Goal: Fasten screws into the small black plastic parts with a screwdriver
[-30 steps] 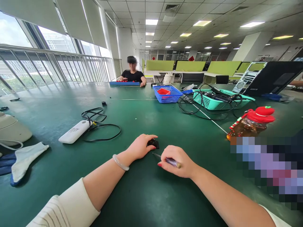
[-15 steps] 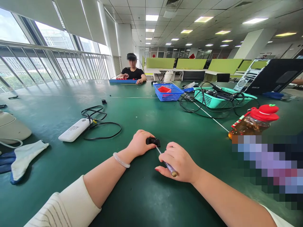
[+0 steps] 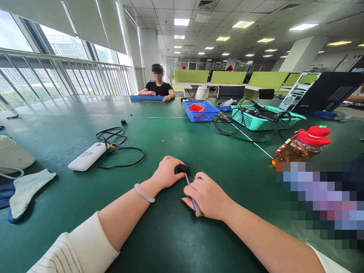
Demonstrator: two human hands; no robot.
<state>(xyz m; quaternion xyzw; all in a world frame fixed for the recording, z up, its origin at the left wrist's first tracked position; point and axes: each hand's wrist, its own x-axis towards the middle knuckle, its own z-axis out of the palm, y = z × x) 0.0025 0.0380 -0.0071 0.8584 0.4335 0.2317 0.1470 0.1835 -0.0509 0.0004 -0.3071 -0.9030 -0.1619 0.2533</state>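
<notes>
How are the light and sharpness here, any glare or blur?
Head view: tall glass windows look partly washed out; head view: the glossy dark green tabletop shows pale glare near the bottom edge; head view: coarse mosaic blocks hide an area at right; head view: the small black part in the bare left hand is too small for fine detail.
</notes>
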